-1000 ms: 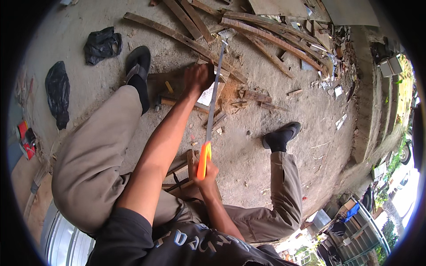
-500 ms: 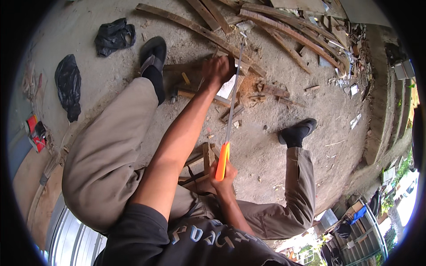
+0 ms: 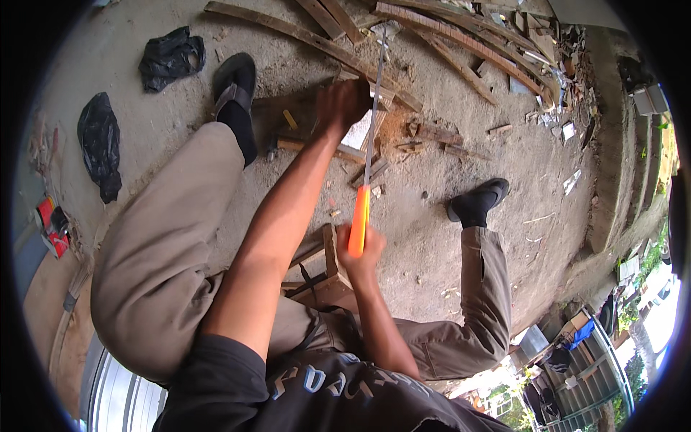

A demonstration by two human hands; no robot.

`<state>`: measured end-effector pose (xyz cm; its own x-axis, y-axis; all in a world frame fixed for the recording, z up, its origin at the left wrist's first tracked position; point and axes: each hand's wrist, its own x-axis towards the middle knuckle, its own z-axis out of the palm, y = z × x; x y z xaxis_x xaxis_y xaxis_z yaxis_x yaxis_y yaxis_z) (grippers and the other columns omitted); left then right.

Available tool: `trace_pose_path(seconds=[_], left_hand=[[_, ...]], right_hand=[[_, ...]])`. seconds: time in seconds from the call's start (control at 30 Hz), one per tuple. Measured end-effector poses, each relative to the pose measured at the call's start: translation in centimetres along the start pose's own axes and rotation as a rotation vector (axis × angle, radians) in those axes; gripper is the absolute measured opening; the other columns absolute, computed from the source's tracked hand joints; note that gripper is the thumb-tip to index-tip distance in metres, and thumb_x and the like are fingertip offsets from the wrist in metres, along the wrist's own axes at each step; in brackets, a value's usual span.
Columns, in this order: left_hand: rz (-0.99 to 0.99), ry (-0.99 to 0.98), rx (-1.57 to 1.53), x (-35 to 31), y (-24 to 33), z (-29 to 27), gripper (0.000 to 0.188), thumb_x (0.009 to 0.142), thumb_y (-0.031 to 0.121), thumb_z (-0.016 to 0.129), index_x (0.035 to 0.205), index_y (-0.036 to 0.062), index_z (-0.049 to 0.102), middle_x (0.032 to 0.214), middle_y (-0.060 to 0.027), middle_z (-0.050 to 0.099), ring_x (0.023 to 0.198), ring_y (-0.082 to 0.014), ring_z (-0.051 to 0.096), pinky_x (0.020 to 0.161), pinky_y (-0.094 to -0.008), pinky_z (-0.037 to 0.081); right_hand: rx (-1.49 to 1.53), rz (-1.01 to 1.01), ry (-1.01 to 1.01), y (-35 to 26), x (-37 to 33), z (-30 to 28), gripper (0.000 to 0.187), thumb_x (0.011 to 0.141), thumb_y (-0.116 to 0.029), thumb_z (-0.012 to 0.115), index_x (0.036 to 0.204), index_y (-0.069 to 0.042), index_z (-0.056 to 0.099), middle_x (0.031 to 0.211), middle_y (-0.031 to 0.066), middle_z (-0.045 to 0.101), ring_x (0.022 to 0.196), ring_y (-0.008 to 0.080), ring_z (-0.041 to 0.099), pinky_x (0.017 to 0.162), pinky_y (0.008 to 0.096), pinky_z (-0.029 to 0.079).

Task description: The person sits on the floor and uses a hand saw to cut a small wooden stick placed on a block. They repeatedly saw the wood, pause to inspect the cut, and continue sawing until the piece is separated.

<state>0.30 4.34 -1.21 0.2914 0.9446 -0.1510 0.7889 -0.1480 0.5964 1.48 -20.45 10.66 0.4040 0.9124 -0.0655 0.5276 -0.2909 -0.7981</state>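
My right hand (image 3: 366,252) is wrapped round the orange handle of a handsaw (image 3: 358,219), low in front of my body. The saw's thin blade points away from me and is seen nearly edge-on, passing just right of my left hand (image 3: 342,106). That left hand bears down on a piece of wood (image 3: 357,134) with its fingers bent over the far side. Part of the wood catches bright light. Where the blade meets the wood is hard to make out. Reddish sawdust (image 3: 394,128) lies to the right of the blade.
Long wooden strips (image 3: 317,45) and scrap boards (image 3: 468,54) lie at the far side. Offcuts (image 3: 437,134) are scattered right of the saw. Two black plastic bags (image 3: 99,147) rest at the left. A wooden frame (image 3: 330,252) stands near my lap, beside my right hand.
My right hand has pushed the saw forward, away from my body. My left hand stays on the wood. The whole view has shifted slightly.
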Motion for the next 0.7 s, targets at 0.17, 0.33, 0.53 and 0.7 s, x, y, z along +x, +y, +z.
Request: trace_pose_path(seconds=[0.17,0.33,0.53,0.7], left_hand=[[-0.047,-0.131,0.09,0.7,0.8,-0.5,0.055,0.102,0.038,0.033,0.076,0.0063,0.069,0.081,-0.0187,0.071,0.076,-0.0376,0.07,0.071,-0.0522,0.052],[-0.091,0.016,-0.047,-0.1,-1.2,0.5,0.057,0.102,0.039,0.034,0.063,0.0068,0.063,0.065,-0.0187,0.067,0.057,-0.0368,0.066,0.062,-0.0494,0.049],[-0.046,-0.2,0.052,1.1,0.7,-0.5,0.058,0.102,0.041,0.031,0.082,0.0062,0.072,0.09,-0.0197,0.071,0.091,-0.0423,0.067,0.083,-0.0554,0.05],[-0.033,0.082,-0.16,-1.1,-1.6,1.7,0.042,0.101,0.035,0.041,0.066,0.0162,0.054,0.053,-0.004,0.048,0.047,-0.0152,0.047,0.056,-0.0375,0.039]], right_hand=[[0.151,0.168,0.039,1.6,3.6,2.9,0.007,0.072,-0.006,0.069,0.073,-0.007,0.062,0.068,0.0114,0.061,0.06,0.0294,0.064,0.057,0.0371,0.05],[0.027,0.118,0.002,0.7,-4.0,0.6,0.005,0.073,-0.004,0.067,0.075,-0.007,0.065,0.07,0.0122,0.064,0.066,0.0294,0.067,0.063,0.0364,0.053],[0.165,0.136,0.077,0.7,4.9,2.6,0.011,0.078,-0.004,0.068,0.072,-0.004,0.059,0.06,0.0128,0.058,0.048,0.0277,0.059,0.046,0.0371,0.044],[0.049,0.164,-0.088,0.3,-5.8,-2.5,0.008,0.07,-0.004,0.071,0.075,-0.006,0.065,0.069,0.0125,0.063,0.065,0.0311,0.066,0.065,0.0405,0.054]])
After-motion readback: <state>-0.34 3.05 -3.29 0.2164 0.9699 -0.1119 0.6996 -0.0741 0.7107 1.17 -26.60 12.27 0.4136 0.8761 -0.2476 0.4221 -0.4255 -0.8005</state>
